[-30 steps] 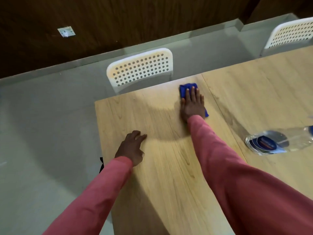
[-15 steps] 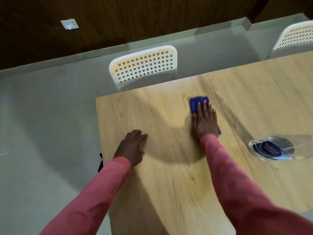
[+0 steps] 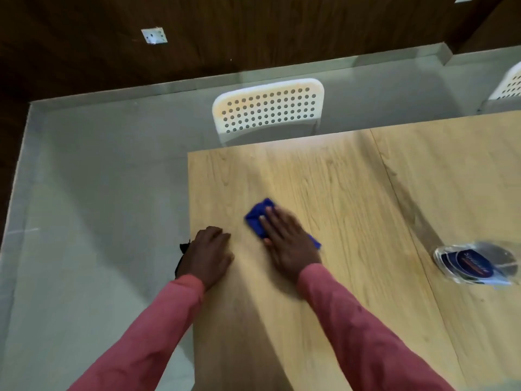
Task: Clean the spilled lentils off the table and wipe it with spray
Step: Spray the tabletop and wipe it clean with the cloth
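Observation:
My right hand [image 3: 289, 241] lies flat on a blue cloth [image 3: 258, 217] and presses it against the light wooden table [image 3: 338, 193], near the table's left end. Most of the cloth is hidden under the palm; its far corner and a bit at the right stick out. My left hand [image 3: 210, 253] rests on the table's left edge, fingers curled, with nothing seen in it. A clear plastic bottle [image 3: 476, 265] with a dark blue label lies on its side at the right. No lentils are visible on the table.
A white perforated chair [image 3: 267, 108] stands at the table's far side, and a second one [image 3: 507, 86] shows at the top right. A seam [image 3: 400, 193] runs between the two tabletop panels. Grey floor lies to the left, a dark wooden wall behind.
My right hand has dragged the blue cloth from the far side of the table toward me and to the left, close to the left hand. The left hand has stayed put.

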